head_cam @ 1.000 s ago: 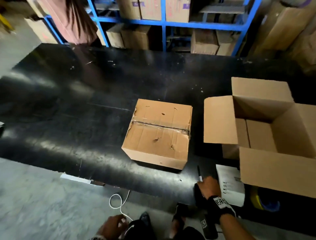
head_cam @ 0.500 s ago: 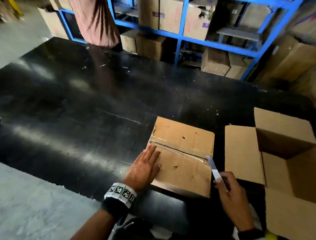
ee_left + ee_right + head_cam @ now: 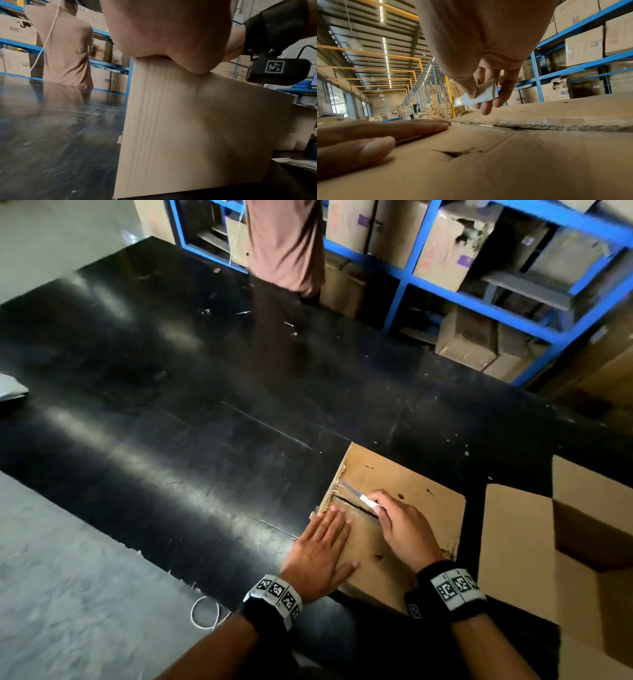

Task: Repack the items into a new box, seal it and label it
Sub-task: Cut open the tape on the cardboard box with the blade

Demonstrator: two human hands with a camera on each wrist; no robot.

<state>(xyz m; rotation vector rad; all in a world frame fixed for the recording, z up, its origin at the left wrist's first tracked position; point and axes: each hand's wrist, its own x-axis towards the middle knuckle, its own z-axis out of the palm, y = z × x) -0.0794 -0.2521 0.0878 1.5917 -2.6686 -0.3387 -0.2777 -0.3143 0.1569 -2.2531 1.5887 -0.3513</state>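
Observation:
A worn, taped cardboard box sits at the near edge of the black table. My left hand lies flat with straight fingers on the box's left top flap. My right hand pinches a small cutter with a white handle, its blade tip over the left end of the taped centre seam. The seam gapes dark near the hands. A new empty box stands open at the right. In the left wrist view my palm presses on the box's top edge.
Another person in a brown shirt stands at the table's far side. Blue shelving loaded with cartons runs behind. A white cable loops on the grey floor at the near left. A pale object lies at the table's left edge.
My right hand has carried the cutter from the box's right side onto the seam. My left hand came up onto the box top and now lies flat there. The head view has swung left.

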